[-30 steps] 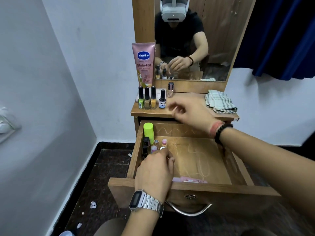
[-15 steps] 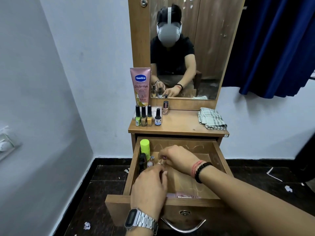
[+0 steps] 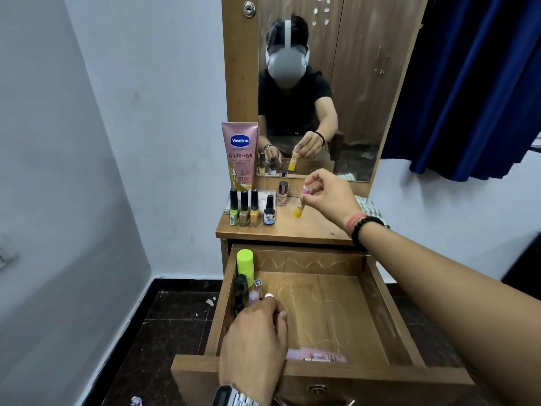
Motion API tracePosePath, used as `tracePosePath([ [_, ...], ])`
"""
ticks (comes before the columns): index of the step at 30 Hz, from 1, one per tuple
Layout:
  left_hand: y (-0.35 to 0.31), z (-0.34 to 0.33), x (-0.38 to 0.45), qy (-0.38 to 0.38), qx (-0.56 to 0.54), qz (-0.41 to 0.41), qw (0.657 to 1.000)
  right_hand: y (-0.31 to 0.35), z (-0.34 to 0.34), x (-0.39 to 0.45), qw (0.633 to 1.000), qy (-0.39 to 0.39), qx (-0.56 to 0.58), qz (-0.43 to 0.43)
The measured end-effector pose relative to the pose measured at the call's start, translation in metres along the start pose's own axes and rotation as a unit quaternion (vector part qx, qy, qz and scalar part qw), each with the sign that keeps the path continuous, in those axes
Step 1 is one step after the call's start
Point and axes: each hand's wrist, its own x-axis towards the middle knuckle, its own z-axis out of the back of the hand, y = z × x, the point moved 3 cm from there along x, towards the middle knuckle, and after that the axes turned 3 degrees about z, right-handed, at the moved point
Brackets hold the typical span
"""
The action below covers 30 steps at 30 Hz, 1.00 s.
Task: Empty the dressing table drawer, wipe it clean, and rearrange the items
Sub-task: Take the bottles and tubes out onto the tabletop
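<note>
The wooden drawer is pulled open below the dressing table top. My right hand pinches a small yellow bottle with a pink cap just above the table top, right of the nail polish row. My left hand is down in the drawer's left side, its fingers curled on a small white-capped bottle. A lime-capped bottle and several small bottles stand in the drawer's left corner. A pink packet lies at the drawer's front.
A pink Vaseline tube stands against the mirror frame, with a small pale bottle near it. A checked cloth lies on the table's right side behind my wrist. A blue curtain hangs right; white wall left.
My right hand has lifted out of the drawer with the yellow bottle and moved up over the table top. My left hand stays in the drawer among the small bottles.
</note>
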Motion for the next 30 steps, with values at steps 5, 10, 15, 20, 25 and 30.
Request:
tracePosePath([
  [5, 0.001, -0.001, 0.0, -0.002, -0.012, -0.005, 1.0, -0.009, -0.022, 0.026, 0.999, 0.009, -0.026, -0.021],
  [10, 0.004, -0.005, 0.0, -0.008, -0.015, -0.003, 1.0, -0.009, -0.042, 0.042, 0.999, 0.015, -0.034, -0.019],
  [15, 0.006, -0.008, 0.001, -0.008, -0.02, -0.006, 1.0, -0.008, -0.059, 0.05, 0.999, 0.021, -0.037, -0.019],
  [20, 0.006, -0.007, 0.001, -0.015, -0.023, -0.005, 1.0, -0.005, -0.065, 0.053, 0.998, 0.025, -0.049, -0.009],
  [25, 0.006, -0.007, 0.0, -0.013, -0.023, -0.003, 1.0, -0.002, -0.063, 0.052, 0.996, 0.034, -0.081, 0.008],
  [30, 0.005, -0.006, 0.0, -0.012, -0.014, 0.002, 1.0, -0.002, -0.056, 0.049, 0.995, 0.044, -0.094, 0.013],
])
